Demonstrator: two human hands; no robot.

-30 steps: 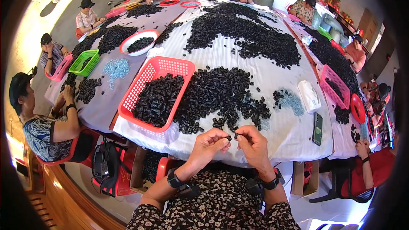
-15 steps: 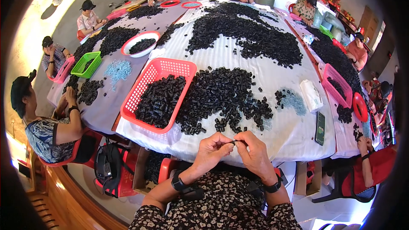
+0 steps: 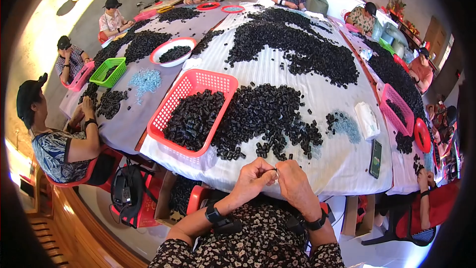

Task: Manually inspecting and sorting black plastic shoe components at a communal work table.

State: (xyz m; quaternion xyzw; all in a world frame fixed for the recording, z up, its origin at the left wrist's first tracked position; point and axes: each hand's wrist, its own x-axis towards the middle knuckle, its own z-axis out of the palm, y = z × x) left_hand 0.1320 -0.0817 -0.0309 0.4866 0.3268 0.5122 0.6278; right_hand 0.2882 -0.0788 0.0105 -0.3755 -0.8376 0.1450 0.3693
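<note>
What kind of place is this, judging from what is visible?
Probably a small hand-assembly workshop. Several people sit around a long cloth-covered table heaped with small black parts, with sorting baskets such as the red basket, while the left hand and right hand work a tiny piece.

bare striped cloth (image 3: 342,168) lies open just ahead of the left hand (image 3: 254,177) and right hand (image 3: 293,183). farther in, a pile of black pieces (image 3: 267,119) and a red basket (image 3: 191,111) block the way; a phone (image 3: 376,158) lies to the right.
</note>
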